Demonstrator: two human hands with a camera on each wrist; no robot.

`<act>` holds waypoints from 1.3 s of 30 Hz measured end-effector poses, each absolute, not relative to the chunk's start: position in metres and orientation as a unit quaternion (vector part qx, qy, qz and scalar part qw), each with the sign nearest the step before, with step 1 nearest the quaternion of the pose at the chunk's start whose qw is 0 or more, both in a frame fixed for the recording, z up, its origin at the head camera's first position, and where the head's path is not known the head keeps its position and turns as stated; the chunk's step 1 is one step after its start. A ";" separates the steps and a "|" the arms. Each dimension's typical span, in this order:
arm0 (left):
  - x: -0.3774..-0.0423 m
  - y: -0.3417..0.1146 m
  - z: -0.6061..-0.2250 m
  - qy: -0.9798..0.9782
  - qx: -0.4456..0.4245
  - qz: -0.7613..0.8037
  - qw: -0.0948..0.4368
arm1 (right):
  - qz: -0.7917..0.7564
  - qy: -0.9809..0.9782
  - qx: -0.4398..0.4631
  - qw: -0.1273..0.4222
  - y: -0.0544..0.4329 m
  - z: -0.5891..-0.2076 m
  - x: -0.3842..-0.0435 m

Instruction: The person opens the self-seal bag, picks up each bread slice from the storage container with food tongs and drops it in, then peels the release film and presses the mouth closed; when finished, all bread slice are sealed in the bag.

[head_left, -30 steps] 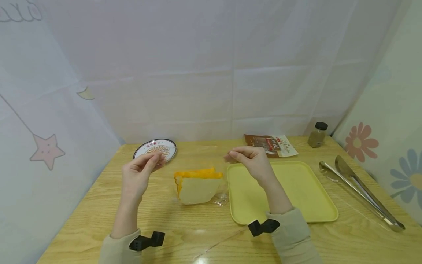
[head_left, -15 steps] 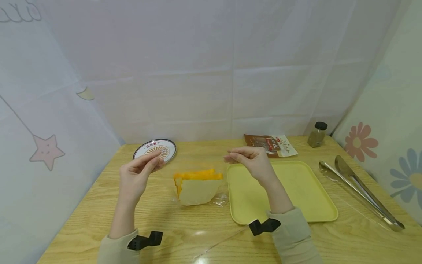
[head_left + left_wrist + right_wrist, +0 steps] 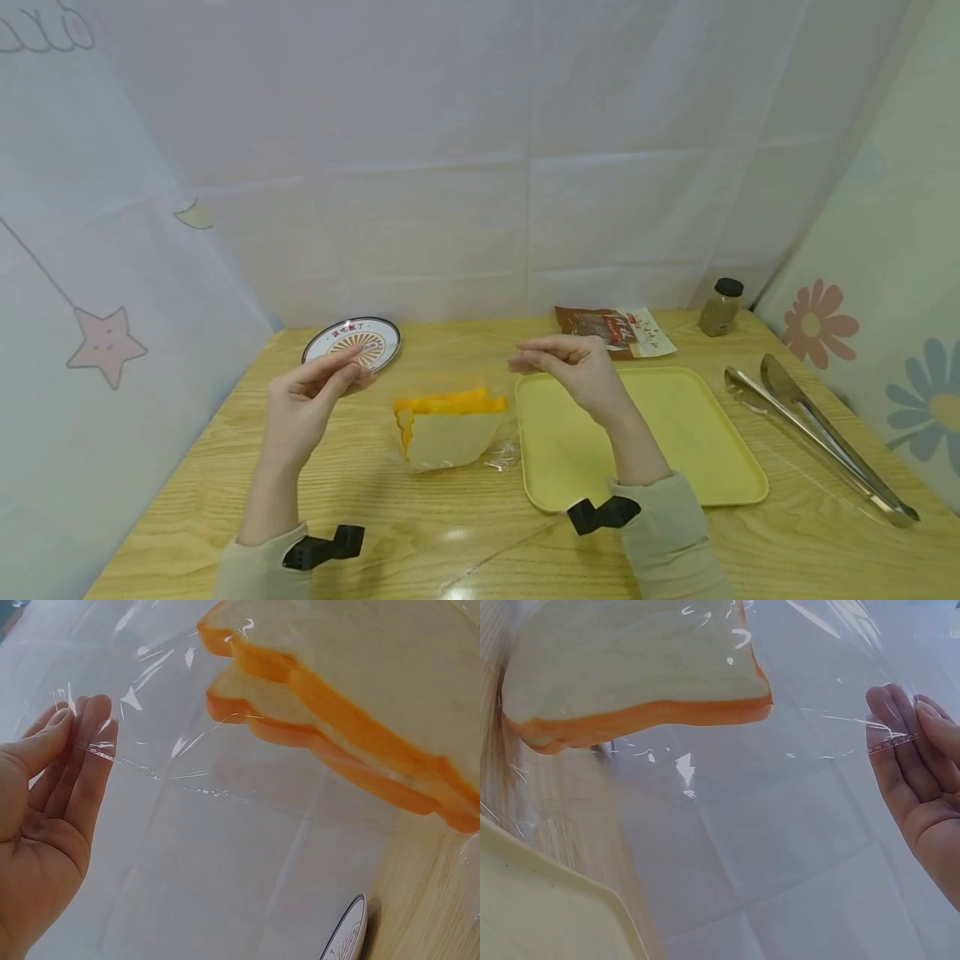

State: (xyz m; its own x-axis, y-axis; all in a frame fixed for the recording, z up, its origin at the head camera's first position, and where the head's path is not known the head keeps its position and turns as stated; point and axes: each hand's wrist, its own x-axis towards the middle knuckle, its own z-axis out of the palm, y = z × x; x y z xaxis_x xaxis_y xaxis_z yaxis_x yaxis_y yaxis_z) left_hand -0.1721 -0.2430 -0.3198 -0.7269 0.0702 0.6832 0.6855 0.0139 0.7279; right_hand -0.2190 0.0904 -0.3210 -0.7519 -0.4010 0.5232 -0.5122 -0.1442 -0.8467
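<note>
Two slices of bread [image 3: 453, 440] with orange crusts sit low inside a clear plastic bag [image 3: 172, 746], between my hands in the head view. My left hand [image 3: 300, 412] pinches one side of the bag's upper edge between thumb and fingers. On the other side, my right hand [image 3: 581, 375] pinches the same edge, with the film stretched between both hands. In the right wrist view, one bread slice [image 3: 637, 667] shows large through the film, its crust nearest the right hand [image 3: 922, 765]. The film itself is barely visible in the head view.
A yellow tray [image 3: 720, 467] lies right of the bread, partly under my right forearm. Metal tongs [image 3: 817, 437] rest at the far right. Along the back stand a patterned plate [image 3: 337, 342], a brown and white food packet [image 3: 618, 332] and a black-lidded jar [image 3: 722, 308].
My left hand has drifted slightly left. The bread in the bag has sunk a little lower in the head view. My right hand has stayed almost still.
</note>
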 end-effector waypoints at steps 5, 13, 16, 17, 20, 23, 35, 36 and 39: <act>-0.173 -0.243 -0.321 -0.670 -0.289 -0.636 0.252 | 0.677 -0.635 0.371 0.023 0.093 -0.321 -0.219; -0.172 -0.244 -0.321 -0.666 -0.318 -0.621 0.263 | 0.680 -0.617 0.396 0.009 0.095 -0.321 -0.221; -0.172 -0.243 -0.322 -0.674 -0.318 -0.605 0.281 | 0.680 -0.616 0.397 0.010 0.095 -0.322 -0.221; -0.172 -0.243 -0.322 -0.671 -0.322 -0.604 0.287 | 0.680 -0.616 0.398 0.011 0.095 -0.322 -0.221; -0.173 -0.243 -0.323 -0.662 -0.333 -0.600 0.302 | 0.677 -0.620 0.398 0.013 0.095 -0.321 -0.221; -0.174 -0.243 -0.324 -0.640 -0.359 -0.609 0.300 | 0.669 -0.630 0.393 0.018 0.096 -0.321 -0.221; -0.175 -0.244 -0.323 -0.624 -0.413 -0.605 0.271 | 0.632 -0.674 0.383 0.032 0.098 -0.317 -0.219; -0.174 -0.244 -0.323 -0.626 -0.408 -0.608 0.270 | 0.628 -0.678 0.380 0.033 0.099 -0.317 -0.219; -0.172 -0.244 -0.323 -0.630 -0.391 -0.614 0.270 | 0.618 -0.692 0.371 0.037 0.099 -0.315 -0.217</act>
